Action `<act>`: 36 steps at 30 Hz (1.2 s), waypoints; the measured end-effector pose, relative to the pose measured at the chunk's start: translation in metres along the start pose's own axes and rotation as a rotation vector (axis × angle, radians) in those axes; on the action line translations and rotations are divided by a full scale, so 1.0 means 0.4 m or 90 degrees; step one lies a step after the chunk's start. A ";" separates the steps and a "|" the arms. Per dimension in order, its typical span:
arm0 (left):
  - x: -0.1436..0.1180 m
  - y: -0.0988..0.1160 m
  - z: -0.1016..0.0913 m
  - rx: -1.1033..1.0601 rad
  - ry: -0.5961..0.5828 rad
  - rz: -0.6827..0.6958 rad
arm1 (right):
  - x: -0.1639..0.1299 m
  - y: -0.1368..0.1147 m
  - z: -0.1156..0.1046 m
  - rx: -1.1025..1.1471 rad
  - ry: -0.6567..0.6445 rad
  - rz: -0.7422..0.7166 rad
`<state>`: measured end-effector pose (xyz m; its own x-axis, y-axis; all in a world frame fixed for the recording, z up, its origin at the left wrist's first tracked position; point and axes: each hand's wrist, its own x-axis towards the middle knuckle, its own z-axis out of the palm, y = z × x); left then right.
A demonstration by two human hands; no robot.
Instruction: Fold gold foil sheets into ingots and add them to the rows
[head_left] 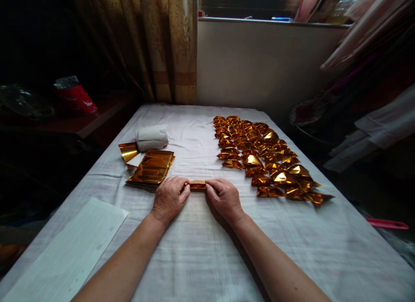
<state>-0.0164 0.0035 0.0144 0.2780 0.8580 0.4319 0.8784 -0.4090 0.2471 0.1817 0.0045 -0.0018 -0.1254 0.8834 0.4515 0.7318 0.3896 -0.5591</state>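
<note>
Both ends of a narrow folded strip of gold foil paper (197, 185) are pinched between my hands, low over the middle of the table. My left hand (170, 198) grips its left end, fingers closed. On the other end, the thumb and fingers of my right hand (226, 200) are pressed together. A stack of flat gold foil sheets (151, 167) lies just beyond my left hand. To the right of my right hand, several rows of folded gold foil pieces (256, 157), pointed at their ends, cover part of the cloth.
A white roll (151, 137) and a curled foil sheet (129, 152) lie behind the stack. Lined paper (73, 250) rests at the left on the white tablecloth (188, 258). Hanging clothes (385, 120) are at the right, a curtain (168, 46) at the back. A pink handle (387, 223) juts beside the table.
</note>
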 end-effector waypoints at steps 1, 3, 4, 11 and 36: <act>0.001 0.001 -0.001 -0.001 -0.005 -0.005 | 0.000 0.001 0.001 0.001 0.001 -0.002; 0.003 0.004 -0.004 -0.001 -0.019 -0.015 | -0.001 0.002 0.002 0.004 0.002 -0.005; 0.003 0.006 -0.006 0.002 -0.025 -0.020 | -0.001 0.003 0.002 0.006 0.002 -0.007; 0.003 0.007 -0.010 0.015 -0.039 -0.026 | -0.002 0.002 0.004 0.023 0.004 -0.009; -0.002 0.004 0.004 0.071 -0.063 -0.017 | 0.001 -0.003 -0.004 -0.045 -0.010 -0.019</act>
<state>-0.0145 0.0025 0.0130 0.2853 0.8968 0.3380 0.9224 -0.3528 0.1575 0.1819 0.0039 0.0000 -0.1578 0.8758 0.4562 0.7733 0.3969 -0.4945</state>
